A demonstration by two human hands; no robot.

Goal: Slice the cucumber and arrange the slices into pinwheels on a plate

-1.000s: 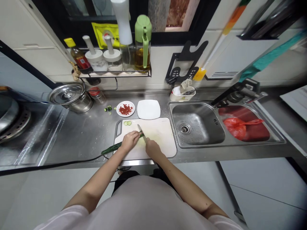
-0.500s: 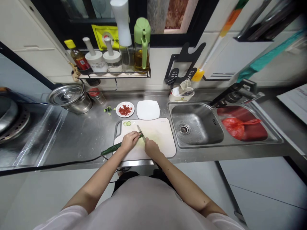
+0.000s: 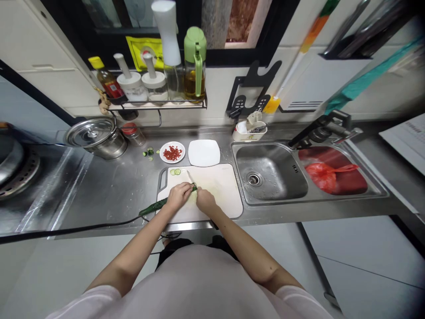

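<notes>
My left hand (image 3: 179, 195) is closed around a dark green cucumber (image 3: 153, 207), which runs out to the left past the edge of the white cutting board (image 3: 229, 190). Its cut end shows just beyond my fingertips. In my right hand (image 3: 206, 200) is a knife (image 3: 191, 177); the blade points up and left against the cucumber's end, and my fist covers most of the handle. Pale cucumber slices (image 3: 175, 172) lie at the board's upper left. Behind the board stand a small plate of chopped red pieces (image 3: 172, 153) and a white square plate (image 3: 203, 153).
Cucumber scraps (image 3: 149, 152) lie left of the small plate. A lidded steel pot (image 3: 99, 137) and a red-capped jar (image 3: 133, 134) stand farther left. The sink (image 3: 272, 175) is on the right, a red plastic bag (image 3: 323, 177) in its second basin. A black cable (image 3: 83, 227) crosses the counter's front.
My right hand has moved slightly left with the knife, nearer to my left hand. The blade sits closer against the cucumber's end. The whole view has shifted slightly.
</notes>
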